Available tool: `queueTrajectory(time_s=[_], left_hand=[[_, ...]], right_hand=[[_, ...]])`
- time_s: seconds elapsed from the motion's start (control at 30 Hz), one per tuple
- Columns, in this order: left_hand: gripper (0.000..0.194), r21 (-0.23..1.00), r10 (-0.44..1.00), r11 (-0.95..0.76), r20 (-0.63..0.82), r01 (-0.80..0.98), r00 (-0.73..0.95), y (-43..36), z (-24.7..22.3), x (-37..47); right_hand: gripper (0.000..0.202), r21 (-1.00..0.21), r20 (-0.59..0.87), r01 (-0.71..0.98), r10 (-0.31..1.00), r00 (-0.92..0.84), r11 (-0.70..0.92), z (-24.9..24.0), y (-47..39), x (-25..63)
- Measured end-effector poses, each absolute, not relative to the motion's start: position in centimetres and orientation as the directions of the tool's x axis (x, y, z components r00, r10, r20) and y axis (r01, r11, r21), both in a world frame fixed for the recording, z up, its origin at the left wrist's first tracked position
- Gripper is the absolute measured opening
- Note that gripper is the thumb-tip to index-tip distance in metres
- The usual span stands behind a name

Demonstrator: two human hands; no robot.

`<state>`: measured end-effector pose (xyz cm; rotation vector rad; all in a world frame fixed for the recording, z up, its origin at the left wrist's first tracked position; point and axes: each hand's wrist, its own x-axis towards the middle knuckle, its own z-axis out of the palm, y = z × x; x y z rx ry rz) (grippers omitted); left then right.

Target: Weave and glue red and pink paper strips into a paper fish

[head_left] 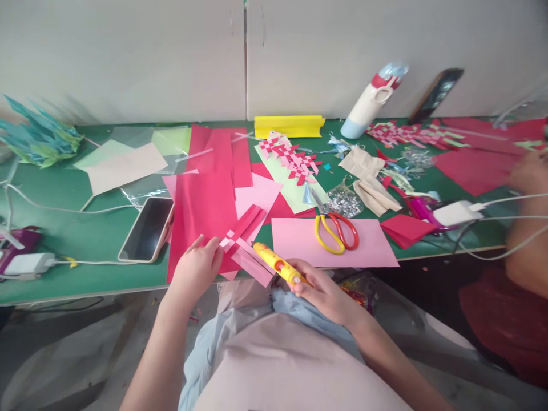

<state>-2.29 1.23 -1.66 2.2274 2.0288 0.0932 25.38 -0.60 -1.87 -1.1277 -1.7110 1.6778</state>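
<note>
My left hand is closed, its fingertips pinching the left end of a small weave of pink and red paper strips. Loose red strip ends point up and right, pink ones down and right. My right hand is wrapped round a yellow pen-shaped tube with a red patch on its side. Its tip points left at the weave, a little apart from it. Scissors with one yellow and one red handle lie just beyond my right hand, on a pink sheet. Red paper lies beneath the weave.
A phone lies on the green table to the left. At the back are a woven red-and-pink paper fish, a folded yellow sheet and a bottle. Cables and a white charger sit right, near another person's arm.
</note>
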Motion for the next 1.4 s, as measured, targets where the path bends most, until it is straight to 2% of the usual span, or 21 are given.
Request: queueTrajectory(time_s=[0.13, 0.3, 0.67, 0.93, 1.17, 1.4], left_hand=[[0.033, 0.15, 0.992, -0.092, -0.068, 0.984, 0.103, 1.3, -1.7, -2.5], [0.032, 0.154, 0.993, -0.076, -0.081, 0.985, 0.09, 1.3, -1.5, -2.3], [0.025, 0.201, 0.993, -0.089, -0.061, 0.976, 0.103, 1.2, -1.7, -2.4], [0.025, 0.21, 0.993, -0.082, -0.065, 0.974, 0.098, 1.4, -1.6, -2.3], [0.023, 0.211, 0.994, -0.095, -0.038, 0.973, 0.106, 1.4, -1.9, -2.4], [0.023, 0.205, 0.992, -0.103, -0.054, 0.973, 0.116, 1.3, -1.8, -2.4]], right_hand=[[0.041, -0.959, -0.258, 0.252, 0.776, -0.576, -0.132, -1.7, -0.6, 24.1], [0.036, -0.946, -0.251, 0.318, 0.76, -0.599, -0.062, -1.6, -0.3, 22.7], [0.039, -0.889, -0.374, 0.436, 0.771, -0.516, -0.14, -2.0, -0.1, 21.4], [0.024, -0.849, -0.369, 0.528, 0.749, -0.55, -0.031, -1.8, 0.0, 21.4], [0.033, -0.801, -0.396, 0.598, 0.746, -0.535, 0.004, -1.7, 0.0, 21.3], [0.032, -0.781, -0.388, 0.623, 0.745, -0.542, 0.046, -1.7, 0.0, 21.3]])
